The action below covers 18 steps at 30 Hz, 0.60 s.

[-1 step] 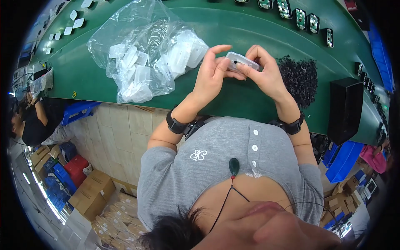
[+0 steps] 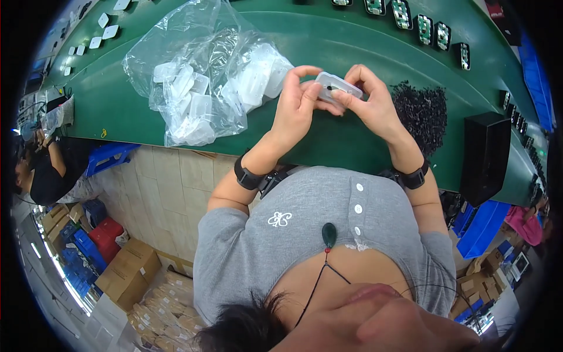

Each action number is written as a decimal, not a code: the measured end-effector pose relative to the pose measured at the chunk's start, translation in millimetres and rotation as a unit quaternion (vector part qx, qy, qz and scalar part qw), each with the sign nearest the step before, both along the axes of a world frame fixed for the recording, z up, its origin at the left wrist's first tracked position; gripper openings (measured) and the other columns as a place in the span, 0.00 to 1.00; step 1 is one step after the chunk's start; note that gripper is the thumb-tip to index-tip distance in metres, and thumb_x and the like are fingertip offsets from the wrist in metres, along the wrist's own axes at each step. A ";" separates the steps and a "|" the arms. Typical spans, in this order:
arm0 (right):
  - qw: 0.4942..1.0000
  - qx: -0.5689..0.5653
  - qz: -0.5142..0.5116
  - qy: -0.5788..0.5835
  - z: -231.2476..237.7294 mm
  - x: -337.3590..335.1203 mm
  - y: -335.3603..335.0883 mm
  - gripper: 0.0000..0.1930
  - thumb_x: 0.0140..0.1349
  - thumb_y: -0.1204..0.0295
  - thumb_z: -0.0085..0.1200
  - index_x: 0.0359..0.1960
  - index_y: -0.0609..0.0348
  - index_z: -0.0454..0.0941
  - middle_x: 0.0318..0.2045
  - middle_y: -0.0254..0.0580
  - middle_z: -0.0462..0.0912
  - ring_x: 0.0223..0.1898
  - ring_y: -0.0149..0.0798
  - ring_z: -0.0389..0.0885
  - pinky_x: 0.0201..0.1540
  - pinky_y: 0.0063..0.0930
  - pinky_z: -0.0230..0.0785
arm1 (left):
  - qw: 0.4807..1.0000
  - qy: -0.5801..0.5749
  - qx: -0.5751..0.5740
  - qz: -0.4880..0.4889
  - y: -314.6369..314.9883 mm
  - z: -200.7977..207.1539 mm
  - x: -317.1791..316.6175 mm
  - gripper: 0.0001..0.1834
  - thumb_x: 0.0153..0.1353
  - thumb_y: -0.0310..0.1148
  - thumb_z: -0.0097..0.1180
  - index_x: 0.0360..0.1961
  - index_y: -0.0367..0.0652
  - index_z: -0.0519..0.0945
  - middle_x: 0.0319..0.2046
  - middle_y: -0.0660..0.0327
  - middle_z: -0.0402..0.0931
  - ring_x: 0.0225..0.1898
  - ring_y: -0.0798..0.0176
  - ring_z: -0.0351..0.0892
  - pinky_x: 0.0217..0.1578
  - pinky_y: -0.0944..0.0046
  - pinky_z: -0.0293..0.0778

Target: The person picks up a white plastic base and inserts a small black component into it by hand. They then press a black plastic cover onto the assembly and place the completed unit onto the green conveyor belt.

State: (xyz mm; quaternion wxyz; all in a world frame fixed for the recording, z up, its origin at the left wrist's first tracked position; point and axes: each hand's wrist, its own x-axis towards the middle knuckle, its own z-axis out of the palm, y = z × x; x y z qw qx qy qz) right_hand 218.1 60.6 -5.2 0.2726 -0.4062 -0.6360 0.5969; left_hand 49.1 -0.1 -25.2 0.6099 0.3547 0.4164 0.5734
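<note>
Both my hands hold one small clear plastic case with a dark spot in its middle, raised just above the green work surface. My left hand grips its left end with thumb and fingers. My right hand pinches its right end. Each wrist wears a black band. To the left of my left hand lies a crumpled clear plastic bag holding several more white and clear cases. A heap of small black parts sits just right of my right hand.
A black box stands at the surface's right near edge. Small circuit boards line the far side, and white pieces lie far left. Another person sits at the left. Blue bins and cardboard boxes are on the floor.
</note>
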 end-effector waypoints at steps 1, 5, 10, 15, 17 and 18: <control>0.999 -0.026 0.016 -0.015 -0.7 -3.3 5.2 0.13 0.56 0.69 0.64 0.35 0.57 0.71 0.30 0.28 0.70 0.31 0.22 0.67 0.34 0.17 0.61 | 1.000 -0.003 0.000 0.003 2.9 -2.3 -6.0 0.14 0.73 0.28 0.39 0.55 0.35 0.59 0.29 0.52 0.78 0.28 0.64 0.83 0.30 0.71 0.77; 0.943 0.296 -0.033 -0.146 21.7 -47.8 79.8 0.16 0.56 0.70 0.64 0.44 0.60 0.74 0.32 0.30 0.74 0.32 0.25 0.71 0.38 0.19 0.67 | 0.992 0.114 -0.037 0.035 13.6 -5.2 -23.8 0.07 0.71 0.28 0.44 0.47 0.38 0.68 0.28 0.53 0.78 0.24 0.62 0.79 0.25 0.67 0.74; 0.756 0.571 -0.066 -0.313 9.6 -141.2 190.6 0.20 0.54 0.51 0.60 0.30 0.58 0.80 0.29 0.48 0.79 0.36 0.51 0.77 0.39 0.38 0.70 | 0.846 0.506 0.164 0.035 24.7 -18.5 -15.0 0.05 0.59 0.24 0.54 0.37 0.44 0.76 0.28 0.55 0.73 0.28 0.51 0.76 0.27 0.56 0.74; 0.771 0.363 0.123 -0.508 0.4 -146.4 223.8 0.19 0.55 0.56 0.61 0.37 0.60 0.81 0.35 0.53 0.81 0.44 0.50 0.80 0.45 0.42 0.72 | 0.788 0.587 0.182 -0.015 24.0 -6.9 1.0 0.17 0.51 0.34 0.63 0.43 0.46 0.76 0.34 0.57 0.69 0.32 0.54 0.76 0.29 0.57 0.75; 0.812 0.396 0.071 -0.422 6.7 -132.1 198.8 0.18 0.55 0.59 0.60 0.39 0.61 0.80 0.38 0.54 0.81 0.44 0.51 0.79 0.45 0.40 0.72 | 0.786 0.589 0.187 0.018 12.4 -3.6 -1.9 0.25 0.48 0.38 0.66 0.47 0.44 0.74 0.37 0.56 0.68 0.36 0.54 0.74 0.33 0.57 0.74; 0.842 0.426 0.010 -0.332 14.5 -116.0 181.6 0.17 0.56 0.63 0.60 0.42 0.62 0.79 0.40 0.55 0.80 0.44 0.52 0.79 0.45 0.39 0.72 | 0.780 0.591 0.199 0.049 7.8 -3.0 -3.1 0.32 0.44 0.41 0.68 0.51 0.42 0.73 0.40 0.55 0.68 0.39 0.53 0.73 0.37 0.57 0.73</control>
